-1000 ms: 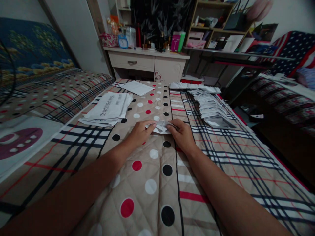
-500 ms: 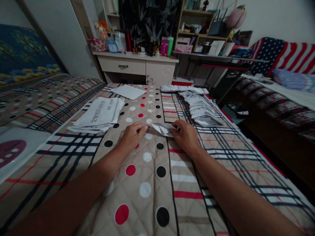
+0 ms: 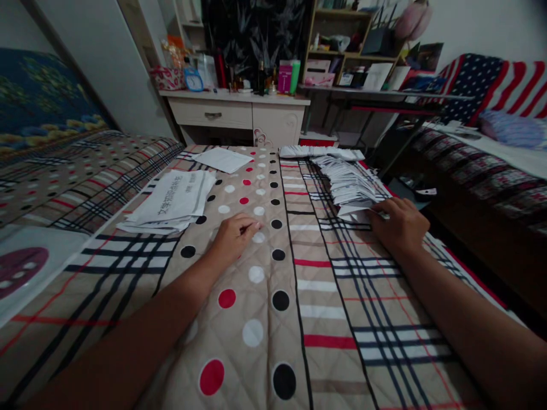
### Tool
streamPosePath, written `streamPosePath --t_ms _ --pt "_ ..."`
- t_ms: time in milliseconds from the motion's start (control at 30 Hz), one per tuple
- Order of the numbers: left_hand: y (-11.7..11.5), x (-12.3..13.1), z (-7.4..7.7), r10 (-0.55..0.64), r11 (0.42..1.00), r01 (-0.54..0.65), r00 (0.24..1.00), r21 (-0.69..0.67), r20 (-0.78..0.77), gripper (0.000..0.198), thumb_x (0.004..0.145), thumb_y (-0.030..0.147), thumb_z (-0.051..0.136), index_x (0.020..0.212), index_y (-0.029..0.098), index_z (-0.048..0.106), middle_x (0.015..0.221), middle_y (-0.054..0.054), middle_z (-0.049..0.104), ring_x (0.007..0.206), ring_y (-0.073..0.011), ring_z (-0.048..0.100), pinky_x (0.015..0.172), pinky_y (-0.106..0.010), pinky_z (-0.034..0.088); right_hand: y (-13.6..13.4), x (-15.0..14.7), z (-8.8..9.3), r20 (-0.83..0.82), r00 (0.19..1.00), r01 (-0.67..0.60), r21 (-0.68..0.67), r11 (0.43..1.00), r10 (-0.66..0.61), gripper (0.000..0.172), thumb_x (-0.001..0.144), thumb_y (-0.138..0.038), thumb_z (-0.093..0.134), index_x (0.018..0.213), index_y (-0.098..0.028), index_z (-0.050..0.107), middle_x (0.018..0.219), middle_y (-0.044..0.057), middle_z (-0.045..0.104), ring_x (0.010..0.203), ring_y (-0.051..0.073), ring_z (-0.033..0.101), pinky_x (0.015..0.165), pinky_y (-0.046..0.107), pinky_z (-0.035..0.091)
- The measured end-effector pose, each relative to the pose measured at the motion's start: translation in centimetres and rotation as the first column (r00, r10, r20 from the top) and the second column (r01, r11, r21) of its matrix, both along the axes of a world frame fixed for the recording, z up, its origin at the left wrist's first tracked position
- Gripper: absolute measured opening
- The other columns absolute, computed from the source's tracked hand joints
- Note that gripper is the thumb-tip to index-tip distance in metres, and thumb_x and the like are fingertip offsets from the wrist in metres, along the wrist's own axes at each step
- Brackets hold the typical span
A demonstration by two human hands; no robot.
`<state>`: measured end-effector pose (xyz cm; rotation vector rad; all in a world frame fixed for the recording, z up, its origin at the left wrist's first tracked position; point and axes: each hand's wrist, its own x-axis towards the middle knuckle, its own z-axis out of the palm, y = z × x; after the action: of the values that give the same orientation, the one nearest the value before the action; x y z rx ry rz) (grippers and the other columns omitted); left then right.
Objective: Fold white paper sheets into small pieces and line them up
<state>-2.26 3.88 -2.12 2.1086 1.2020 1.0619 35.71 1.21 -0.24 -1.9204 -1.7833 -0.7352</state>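
Observation:
My right hand (image 3: pixel 400 223) pinches a folded white paper (image 3: pixel 356 213) at the near end of a long row of folded papers (image 3: pixel 344 176), on the right part of the bed. The papers stand overlapped in a fan-like line. My left hand (image 3: pixel 236 233) rests over the dotted middle strip of the bedspread, thumb and fingertips together, with nothing showing in it. To its left lies a stack of printed sheets (image 3: pixel 171 196) with large characters on top. Farther back is another white sheet (image 3: pixel 222 160).
A patterned quilted bedspread (image 3: pixel 294 359) covers the bed. Another bundle of folded paper (image 3: pixel 320 152) lies at the far edge. A white bag (image 3: pixel 55 242) with a purple circle is at left. Beyond stand a cream dresser (image 3: pixel 209 114) and a side desk (image 3: pixel 384 94).
My right hand has moved right and away with the folded paper, from the middle to the row's near end. My left hand has let go of that paper and stays nearly in place.

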Motion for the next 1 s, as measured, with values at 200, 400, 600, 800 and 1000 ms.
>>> streamPosePath --t_ms 200,400,600,800,1000 --pt "-0.1 0.2 0.2 -0.009 1.000 0.009 1.000 -0.011 0.019 0.018 0.087 0.022 0.058 0.081 0.018 0.074 0.085 -0.004 0.071 0.081 -0.0159 0.066 0.075 -0.028 0.051 1.3 -0.8 0.2 -0.003 0.987 0.161 -0.120 0.980 -0.162 0.021 0.087 -0.033 0.055 0.086 -0.016 0.069 0.095 0.012 0.070 0.085 0.021 0.056 0.060 0.031 0.022" --pt "0.0 0.3 -0.1 -0.012 1.000 0.012 1.000 -0.014 0.016 0.016 0.086 0.020 0.060 0.082 0.017 0.074 0.086 -0.005 0.071 0.081 -0.0149 0.065 0.077 -0.028 0.051 3.2 -1.4 0.0 0.005 0.935 0.342 -0.285 0.895 -0.356 0.029 0.089 -0.034 0.049 0.099 -0.015 0.069 0.084 0.014 0.070 0.072 0.023 0.058 0.059 0.031 0.020" --pt "0.1 0.2 -0.2 0.005 1.000 -0.005 1.000 -0.004 -0.001 0.014 0.085 0.019 0.061 0.082 0.018 0.075 0.087 -0.004 0.071 0.081 -0.0152 0.065 0.074 -0.028 0.051 2.2 -2.3 0.5 -0.053 0.923 0.343 -0.331 0.879 -0.380 0.031 0.090 -0.031 0.046 0.113 -0.017 0.061 0.090 0.017 0.070 0.078 0.025 0.062 0.063 0.034 0.024" --pt "0.0 0.3 -0.4 0.004 1.000 -0.004 1.000 -0.012 0.003 0.013 0.084 0.014 0.062 0.083 0.016 0.075 0.089 -0.005 0.072 0.083 -0.0153 0.066 0.075 -0.027 0.052 -0.1 -3.1 0.5 -0.210 0.859 0.428 -0.205 0.880 -0.467 0.034 0.084 -0.035 0.052 0.115 -0.020 0.056 0.089 0.016 0.070 0.076 0.028 0.062 0.062 0.036 0.027" --pt "0.2 0.3 -0.6 0.006 1.000 -0.006 0.999 -0.003 0.045 0.013 0.084 0.014 0.062 0.083 0.017 0.075 0.087 -0.005 0.072 0.083 -0.0168 0.066 0.079 -0.030 0.053 -2.1 -9.9 0.7 -0.395 0.916 -0.042 -0.258 0.965 -0.066 0.025 0.079 -0.038 0.060 0.099 -0.024 0.060 0.074 0.003 0.069 0.064 0.021 0.062 0.056 0.029 0.034"
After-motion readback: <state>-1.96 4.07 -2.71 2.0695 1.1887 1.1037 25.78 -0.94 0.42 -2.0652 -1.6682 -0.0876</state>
